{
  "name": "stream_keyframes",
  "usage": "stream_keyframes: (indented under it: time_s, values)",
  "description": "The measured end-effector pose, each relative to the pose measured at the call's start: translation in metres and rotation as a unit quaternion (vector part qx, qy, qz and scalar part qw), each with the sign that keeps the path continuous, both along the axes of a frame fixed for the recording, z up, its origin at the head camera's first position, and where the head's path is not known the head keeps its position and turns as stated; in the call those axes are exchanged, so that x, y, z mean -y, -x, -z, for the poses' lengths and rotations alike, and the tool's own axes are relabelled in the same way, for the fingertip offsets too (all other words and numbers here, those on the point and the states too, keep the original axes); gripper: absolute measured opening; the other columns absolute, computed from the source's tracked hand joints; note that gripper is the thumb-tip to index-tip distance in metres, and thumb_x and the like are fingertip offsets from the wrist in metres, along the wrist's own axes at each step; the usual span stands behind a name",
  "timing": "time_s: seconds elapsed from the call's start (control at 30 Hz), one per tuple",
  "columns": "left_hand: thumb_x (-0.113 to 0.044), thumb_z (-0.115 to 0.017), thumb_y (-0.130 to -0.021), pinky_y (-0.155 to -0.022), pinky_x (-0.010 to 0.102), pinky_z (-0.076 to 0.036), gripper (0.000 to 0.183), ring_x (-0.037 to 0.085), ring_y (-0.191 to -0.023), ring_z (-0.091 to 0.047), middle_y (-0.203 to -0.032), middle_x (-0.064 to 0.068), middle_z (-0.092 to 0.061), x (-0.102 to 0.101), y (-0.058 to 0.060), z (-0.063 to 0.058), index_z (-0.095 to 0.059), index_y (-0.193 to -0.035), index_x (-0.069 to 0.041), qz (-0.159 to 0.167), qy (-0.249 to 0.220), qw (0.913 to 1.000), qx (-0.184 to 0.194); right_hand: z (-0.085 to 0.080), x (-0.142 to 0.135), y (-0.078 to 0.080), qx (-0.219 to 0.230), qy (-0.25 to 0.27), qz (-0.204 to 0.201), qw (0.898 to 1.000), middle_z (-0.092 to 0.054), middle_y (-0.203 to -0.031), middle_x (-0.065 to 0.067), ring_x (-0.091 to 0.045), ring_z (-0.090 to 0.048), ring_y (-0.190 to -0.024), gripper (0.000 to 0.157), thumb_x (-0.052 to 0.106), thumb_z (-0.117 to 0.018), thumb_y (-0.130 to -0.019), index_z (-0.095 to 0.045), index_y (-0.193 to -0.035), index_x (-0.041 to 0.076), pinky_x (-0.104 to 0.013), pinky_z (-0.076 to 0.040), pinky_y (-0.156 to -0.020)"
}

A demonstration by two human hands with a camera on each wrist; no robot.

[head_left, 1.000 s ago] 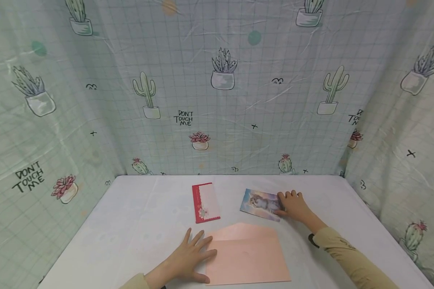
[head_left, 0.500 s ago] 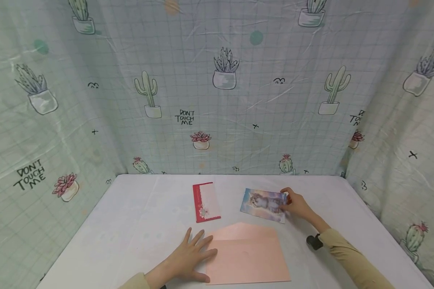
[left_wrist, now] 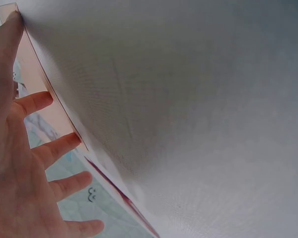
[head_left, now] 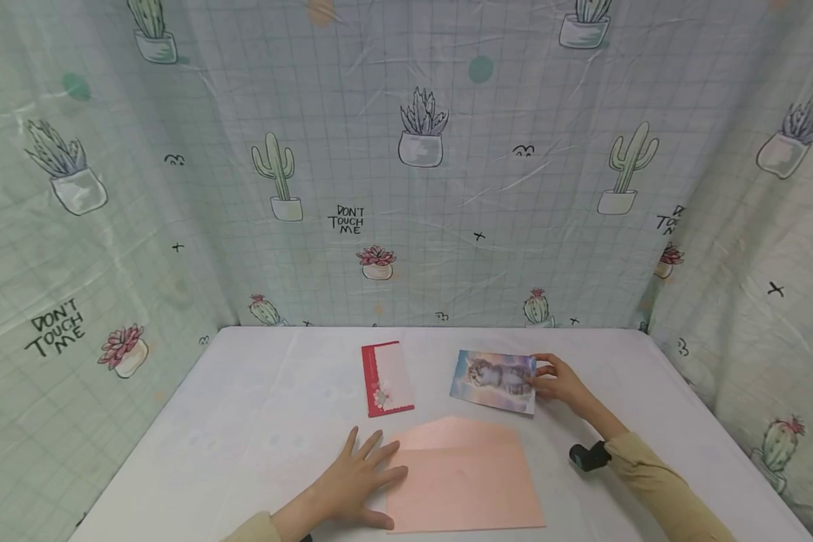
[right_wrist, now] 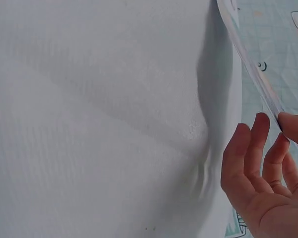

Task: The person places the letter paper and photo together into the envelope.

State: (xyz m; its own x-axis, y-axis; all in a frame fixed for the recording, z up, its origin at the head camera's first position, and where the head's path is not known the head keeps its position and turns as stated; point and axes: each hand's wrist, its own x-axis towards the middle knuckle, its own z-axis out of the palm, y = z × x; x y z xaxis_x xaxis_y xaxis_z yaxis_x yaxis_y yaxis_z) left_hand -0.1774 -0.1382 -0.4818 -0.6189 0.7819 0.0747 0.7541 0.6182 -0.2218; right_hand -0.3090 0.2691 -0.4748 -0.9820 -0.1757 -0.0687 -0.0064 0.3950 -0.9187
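Note:
My right hand pinches the right edge of a card with a kitten picture. In the right wrist view the card shows edge-on, its near end between thumb and fingers and tilted up from the table. My left hand lies spread on the left side of a peach envelope, whose pointed flap is unfolded away from me. Straight, parted fingers show in the left wrist view, with thumb and two fingertips touching the envelope.
A red-and-white card with a flower lies beyond the envelope, left of the kitten card. The white table ends at a curtain printed with cacti, which also hangs at both sides.
My right hand has shifted from lying over the kitten card to pinching its right edge, and that edge has lifted. The left hand and the envelope have stayed put.

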Motion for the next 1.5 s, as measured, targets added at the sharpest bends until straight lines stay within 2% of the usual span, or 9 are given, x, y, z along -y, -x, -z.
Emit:
stream_keyframes:
  time_s: [0.07,0.3,0.63,0.8,1.07,1.5]
  values:
    - [-0.076,-0.036,-0.073,-0.093,0.062,-0.030,0.070,0.035,-0.125,-0.039,-0.136,0.004,-0.044,0.000,-0.001,0.001,-0.045,-0.128,-0.032,0.001,-0.001,1.0000,0.002,0.000,0.000,-0.002,0.013,0.019,-0.002,1.000,-0.049,-0.103,-0.016,-0.008,-0.055,-0.080,0.063,0.013,-0.061,-0.083,-0.026,-0.132,-0.005,-0.033,-0.053,-0.073]
    - [-0.075,-0.038,-0.073,-0.092,0.063,-0.031,0.070,0.035,-0.124,-0.040,-0.135,0.004,-0.045,-0.002,-0.003,-0.001,-0.046,-0.127,-0.032,0.001,-0.004,1.0000,0.003,0.000,-0.003,-0.009,0.047,0.073,-0.011,0.996,-0.047,-0.100,-0.004,-0.003,-0.056,-0.081,0.063,0.013,-0.056,-0.087,-0.019,-0.134,-0.008,-0.033,-0.052,-0.077]
    - [-0.075,-0.038,-0.073,-0.092,0.063,-0.029,0.069,0.035,-0.125,-0.038,-0.136,0.003,-0.044,-0.003,-0.002,-0.003,-0.045,-0.128,-0.033,-0.008,-0.005,0.9999,0.014,-0.005,-0.009,-0.018,0.060,0.132,-0.039,0.989,-0.054,-0.089,0.009,-0.002,-0.058,-0.082,0.045,0.009,-0.052,-0.089,-0.026,-0.125,-0.002,-0.027,-0.052,-0.074]
    - [-0.075,-0.038,-0.073,-0.092,0.064,-0.029,0.069,0.035,-0.125,-0.038,-0.136,0.003,-0.044,-0.002,-0.002,-0.003,-0.046,-0.128,-0.033,-0.009,-0.009,0.9998,0.015,-0.004,-0.012,-0.020,0.060,0.135,-0.050,0.988,-0.055,-0.090,0.010,-0.001,-0.059,-0.084,0.043,0.009,-0.050,-0.090,-0.026,-0.125,0.001,-0.027,-0.052,-0.076]
    - [-0.075,-0.037,-0.074,-0.091,0.064,-0.030,0.069,0.035,-0.125,-0.039,-0.135,0.003,-0.044,0.000,-0.003,-0.001,-0.046,-0.127,-0.032,-0.004,-0.015,0.9999,0.003,-0.008,-0.014,-0.024,0.054,0.128,-0.048,0.989,-0.055,-0.094,0.010,-0.002,-0.058,-0.086,0.052,0.011,-0.049,-0.091,-0.020,-0.130,-0.005,-0.027,-0.052,-0.077]
    - [-0.074,-0.036,-0.075,-0.091,0.063,-0.030,0.068,0.034,-0.124,-0.039,-0.135,0.003,-0.044,0.001,-0.002,0.001,-0.046,-0.127,-0.033,0.001,-0.018,0.9998,-0.008,-0.018,-0.010,-0.029,0.050,0.125,-0.044,0.990,-0.056,-0.092,0.011,-0.002,-0.057,-0.085,0.051,0.012,-0.050,-0.090,-0.022,-0.130,-0.005,-0.027,-0.052,-0.077]
